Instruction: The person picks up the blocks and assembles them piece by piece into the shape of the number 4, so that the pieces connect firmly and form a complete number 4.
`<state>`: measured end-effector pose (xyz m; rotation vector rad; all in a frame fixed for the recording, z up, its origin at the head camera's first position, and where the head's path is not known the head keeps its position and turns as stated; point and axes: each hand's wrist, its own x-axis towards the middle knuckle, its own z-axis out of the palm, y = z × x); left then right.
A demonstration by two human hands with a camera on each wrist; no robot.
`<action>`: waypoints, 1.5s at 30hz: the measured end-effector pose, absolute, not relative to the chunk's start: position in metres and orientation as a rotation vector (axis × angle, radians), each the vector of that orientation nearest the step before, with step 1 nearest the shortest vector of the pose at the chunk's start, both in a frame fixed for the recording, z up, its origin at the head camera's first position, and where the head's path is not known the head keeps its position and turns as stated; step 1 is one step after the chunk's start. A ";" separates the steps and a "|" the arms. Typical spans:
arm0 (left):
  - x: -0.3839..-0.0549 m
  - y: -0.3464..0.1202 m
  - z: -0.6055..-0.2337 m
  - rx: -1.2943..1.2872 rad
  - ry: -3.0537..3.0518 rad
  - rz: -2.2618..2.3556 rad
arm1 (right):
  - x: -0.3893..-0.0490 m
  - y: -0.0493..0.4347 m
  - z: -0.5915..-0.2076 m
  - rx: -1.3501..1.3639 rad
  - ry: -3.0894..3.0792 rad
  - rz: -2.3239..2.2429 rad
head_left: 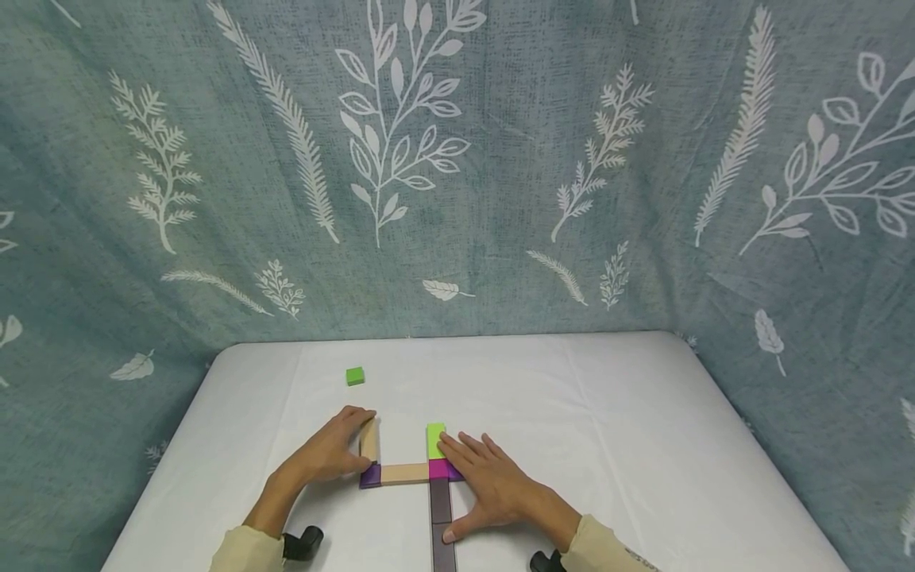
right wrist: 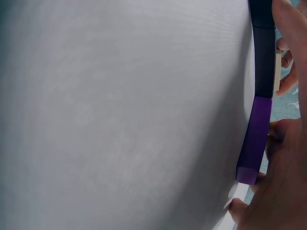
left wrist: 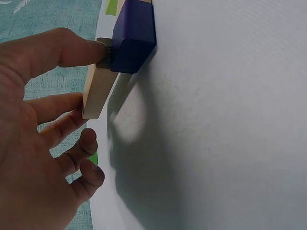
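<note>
My left hand pinches a plain wooden block between thumb and fingers. The block's near end is at a dark purple block; in the left wrist view it sits against that purple block or very near it. From there a tan block runs right to a magenta block. My right hand lies spread over the row's right side, fingertips by a lime-green block and thumb on the dark grey blocks. It partly hides another purple block.
A small green block lies alone farther back on the white-covered table. Behind the table hangs a blue-green curtain with white leaf prints. Black wrist gear shows at the left sleeve.
</note>
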<state>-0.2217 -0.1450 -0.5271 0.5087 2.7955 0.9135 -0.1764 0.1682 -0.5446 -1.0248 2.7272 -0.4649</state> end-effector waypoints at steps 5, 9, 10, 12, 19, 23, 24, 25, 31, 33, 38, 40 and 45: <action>-0.222 -0.144 -0.527 0.524 2.783 0.921 | -0.176 0.169 -0.544 -1.026 2.726 -0.465; -0.222 -0.143 -0.526 0.526 2.774 0.922 | -0.175 0.168 -0.544 -1.015 2.727 -0.459; -0.222 -0.142 -0.526 0.524 2.771 0.922 | -0.175 0.168 -0.544 -1.012 2.727 -0.457; -0.222 -0.142 -0.525 0.526 2.766 0.924 | -0.175 0.168 -0.545 -1.009 2.728 -0.450; -0.223 -0.141 -0.527 0.514 2.768 0.905 | -0.176 0.168 -0.543 -1.004 2.724 -0.445; -0.224 -0.141 -0.528 0.524 2.775 0.896 | -0.176 0.167 -0.543 -1.001 2.723 -0.442; -0.224 -0.141 -0.528 0.525 2.776 0.896 | -0.176 0.167 -0.544 -1.000 2.723 -0.441; -0.224 -0.141 -0.528 0.524 2.775 0.895 | -0.176 0.167 -0.544 -0.997 2.721 -0.442; -0.223 -0.140 -0.526 0.534 2.772 0.902 | -0.176 0.167 -0.544 -0.987 2.720 -0.434; -0.223 -0.140 -0.527 0.532 2.772 0.901 | -0.175 0.167 -0.544 -0.985 2.718 -0.435; -0.223 -0.141 -0.529 0.522 2.773 0.889 | -0.175 0.167 -0.544 -0.987 2.713 -0.437; -0.223 -0.141 -0.529 0.523 2.772 0.895 | -0.175 0.167 -0.544 -0.989 2.716 -0.436; -0.223 -0.141 -0.529 0.537 2.771 0.911 | -0.176 0.167 -0.544 -0.985 2.719 -0.434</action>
